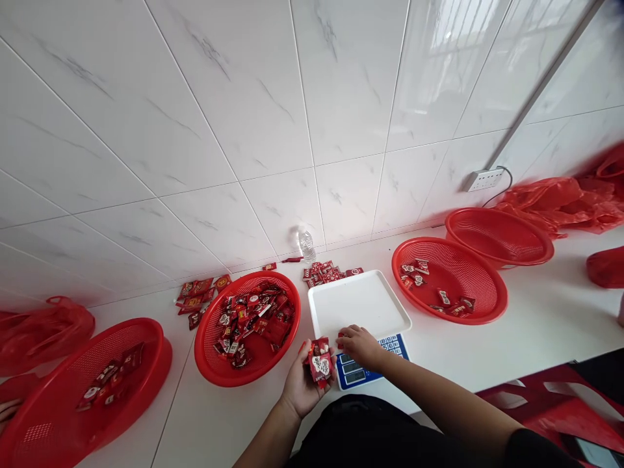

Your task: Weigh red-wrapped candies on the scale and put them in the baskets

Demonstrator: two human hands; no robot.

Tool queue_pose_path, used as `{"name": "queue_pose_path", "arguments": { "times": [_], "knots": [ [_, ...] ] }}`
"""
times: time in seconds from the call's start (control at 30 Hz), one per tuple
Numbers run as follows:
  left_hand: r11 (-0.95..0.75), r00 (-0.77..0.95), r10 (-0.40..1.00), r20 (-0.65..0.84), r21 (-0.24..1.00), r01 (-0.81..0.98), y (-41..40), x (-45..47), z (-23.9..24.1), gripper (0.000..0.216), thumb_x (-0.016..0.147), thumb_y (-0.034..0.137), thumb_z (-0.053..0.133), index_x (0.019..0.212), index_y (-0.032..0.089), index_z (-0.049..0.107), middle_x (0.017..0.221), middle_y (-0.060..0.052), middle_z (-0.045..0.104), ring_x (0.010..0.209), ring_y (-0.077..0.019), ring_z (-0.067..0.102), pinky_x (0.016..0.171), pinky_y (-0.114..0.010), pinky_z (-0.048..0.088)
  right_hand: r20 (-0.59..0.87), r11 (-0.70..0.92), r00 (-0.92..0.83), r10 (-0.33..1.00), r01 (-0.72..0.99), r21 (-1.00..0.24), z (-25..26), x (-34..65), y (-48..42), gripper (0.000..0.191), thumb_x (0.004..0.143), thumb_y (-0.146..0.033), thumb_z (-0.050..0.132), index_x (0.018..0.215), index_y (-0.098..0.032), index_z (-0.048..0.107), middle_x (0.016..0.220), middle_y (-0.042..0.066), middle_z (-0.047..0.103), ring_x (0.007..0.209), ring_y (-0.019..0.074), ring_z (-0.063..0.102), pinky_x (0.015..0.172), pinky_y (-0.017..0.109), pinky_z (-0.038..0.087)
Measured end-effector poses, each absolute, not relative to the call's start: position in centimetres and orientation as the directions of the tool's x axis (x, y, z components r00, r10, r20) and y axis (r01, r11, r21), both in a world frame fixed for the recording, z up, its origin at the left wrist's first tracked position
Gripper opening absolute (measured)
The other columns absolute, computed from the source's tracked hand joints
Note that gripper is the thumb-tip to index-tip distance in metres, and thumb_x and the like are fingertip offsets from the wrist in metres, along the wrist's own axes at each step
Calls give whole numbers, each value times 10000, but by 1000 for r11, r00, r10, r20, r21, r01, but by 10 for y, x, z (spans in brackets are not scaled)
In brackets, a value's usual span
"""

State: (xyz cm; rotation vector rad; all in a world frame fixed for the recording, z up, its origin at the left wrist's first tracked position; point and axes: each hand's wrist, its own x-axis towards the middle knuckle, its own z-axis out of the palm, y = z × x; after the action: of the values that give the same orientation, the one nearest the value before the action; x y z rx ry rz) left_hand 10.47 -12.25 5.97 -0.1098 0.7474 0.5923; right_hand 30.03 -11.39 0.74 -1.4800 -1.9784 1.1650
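Several red candy packets (321,365) lie in my left hand (301,383), its fingers curled round them. My right hand (359,344) is over the front edge of the scale's white tray (358,302), fingers bent down with a bit of red packet at their tips. Beneath that hand the blue display and keypad of the digital scale (353,376) are partly covered. To the left stands a red plastic basket (205,351) with many mixed red packets in it. Behind the tray, more small red packets (322,273) lie in a pile on the table.
Right of the scale is a red basket (487,286) with a few packets, beside another red basket (507,237). Further left stands one more basket (156,357), a person's fingers (8,411) at its edge. A clear bottle (307,245), red bags (565,198) and a power strip (484,180) are near the wall.
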Motion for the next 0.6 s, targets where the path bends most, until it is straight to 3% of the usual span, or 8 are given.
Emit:
{"name": "queue_pose_path", "arguments": {
  "times": [0.2, 0.37, 0.53, 0.6],
  "knots": [
    [839, 587, 446, -675, 86, -538, -124, 103, 56, 314, 817, 405, 549, 1063, 210, 555, 976, -80, 644, 912, -235, 629, 734, -343, 474, -186, -111, -172, 967, 374, -921, 5, 308, -112, 156, 720, -268, 627, 846, -207, 695, 976, 71, 661, 967, 245, 565, 888, 369, 417],
    [846, 574, 448, -686, 117, -521, -124, 106, 56, 347, 807, 413, 558, 1092, 215, 549, 995, -85, 641, 856, -218, 638, 721, -337, 480, -300, -300, 105, 948, -17, -954, 14, 363, -105, 384, 850, -501, 397, 861, -187, 617, 841, 90, 673, 752, 201, 638, 660, 330, 527],
    [861, 569, 452, -688, 168, -480, -118, 114, 56, 373, 815, 405, 538, 1139, 219, 527, 988, -92, 642, 846, -225, 640, 716, -353, 486, -324, -208, 331, 886, -340, -917, 49, 450, -82, 485, 842, -634, 280, 950, -224, 514, 1045, 100, 628, 967, 178, 621, 792, 311, 543],
    [865, 559, 455, -693, 194, -463, -111, 122, 53, 386, 806, 405, 550, 1136, 206, 522, 993, -99, 638, 844, -226, 638, 720, -358, 489, -339, -122, 378, 862, -494, -861, 62, 464, -79, 452, 834, -613, 356, 1006, -221, 498, 1114, 107, 605, 1023, 177, 604, 829, 317, 539]
  ]
}}
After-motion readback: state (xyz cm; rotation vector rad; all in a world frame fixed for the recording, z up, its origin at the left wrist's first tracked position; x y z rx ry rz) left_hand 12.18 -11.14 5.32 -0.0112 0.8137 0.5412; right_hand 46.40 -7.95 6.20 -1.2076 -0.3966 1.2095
